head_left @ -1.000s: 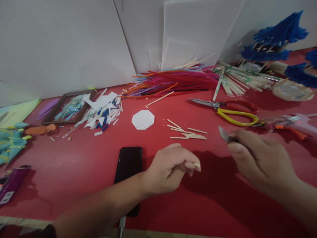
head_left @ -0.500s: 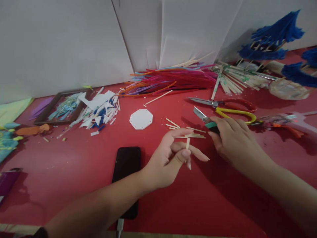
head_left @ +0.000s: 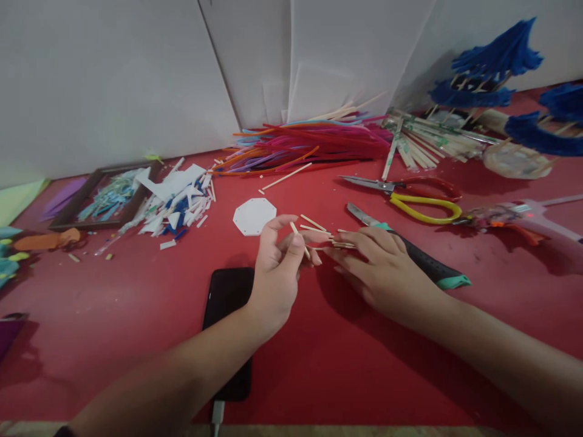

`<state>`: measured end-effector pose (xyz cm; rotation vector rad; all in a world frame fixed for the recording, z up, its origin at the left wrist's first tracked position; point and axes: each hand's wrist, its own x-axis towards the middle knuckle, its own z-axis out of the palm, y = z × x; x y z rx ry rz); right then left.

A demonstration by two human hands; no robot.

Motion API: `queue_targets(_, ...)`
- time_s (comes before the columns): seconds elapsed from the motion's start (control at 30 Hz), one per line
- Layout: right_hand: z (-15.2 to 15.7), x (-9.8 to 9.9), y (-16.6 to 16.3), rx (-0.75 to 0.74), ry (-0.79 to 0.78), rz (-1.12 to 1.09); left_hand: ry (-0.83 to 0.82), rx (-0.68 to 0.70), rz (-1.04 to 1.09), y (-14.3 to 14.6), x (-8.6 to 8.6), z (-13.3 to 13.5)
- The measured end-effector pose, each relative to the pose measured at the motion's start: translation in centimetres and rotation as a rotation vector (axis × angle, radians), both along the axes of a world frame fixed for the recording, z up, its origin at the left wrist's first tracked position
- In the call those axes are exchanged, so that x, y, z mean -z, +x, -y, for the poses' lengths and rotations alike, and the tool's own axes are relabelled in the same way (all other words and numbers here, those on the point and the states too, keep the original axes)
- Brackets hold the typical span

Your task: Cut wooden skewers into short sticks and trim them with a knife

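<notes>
My left hand (head_left: 276,272) pinches a short wooden stick (head_left: 299,238) between thumb and fingers, just above the red table. My right hand (head_left: 383,271) lies flat, fingers stretched over a small pile of cut wooden sticks (head_left: 324,234), fingertips touching them. A utility knife (head_left: 405,247) with a black and teal handle lies on the table just behind my right hand, no longer held. A white octagonal foam piece (head_left: 254,215) rests left of the sticks.
A black phone (head_left: 226,315) lies under my left wrist. Red-and-yellow scissors (head_left: 412,194), a glue gun (head_left: 523,217), coloured straws (head_left: 314,145), chopstick packets (head_left: 423,142), blue fringed craft pieces (head_left: 496,67), foam scraps (head_left: 177,203) and a framed tray (head_left: 102,197) lie around.
My right hand has put the utility knife down on the table and reached left onto the stick pile. My left hand has lifted a short stick and moved toward the pile.
</notes>
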<state>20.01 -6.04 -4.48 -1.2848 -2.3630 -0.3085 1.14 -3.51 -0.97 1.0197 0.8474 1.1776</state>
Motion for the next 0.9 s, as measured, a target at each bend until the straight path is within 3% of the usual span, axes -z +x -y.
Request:
queue_targets(0.23, -0.3, 0.3, 0.2, -0.046, -0.062, -0.132, 0.015, 0.026, -0.1, 0.2, 0.1, 0.0)
queue_targets(0.47, -0.1, 0.2, 0.2, 0.013, -0.019, -0.067, 0.133, 0.083, -0.289, 0.1, 0.1, 0.4)
queue_targets(0.6, -0.3, 0.2, 0.4, -0.015, -0.019, -0.138, 0.219, 0.098, -0.499, -0.1, 0.1, 0.4)
queue_targets(0.73, -0.4, 0.0, 0.4, -0.098, -0.033, -0.178, 0.368, 0.123, -0.712, -0.3, 0.4, 0.1)
queue_targets(0.9, 0.0, -1.2, 0.3, -0.199, -0.02, -0.229, 0.434, 0.166, -0.797, -0.4, 0.5, 0.0)
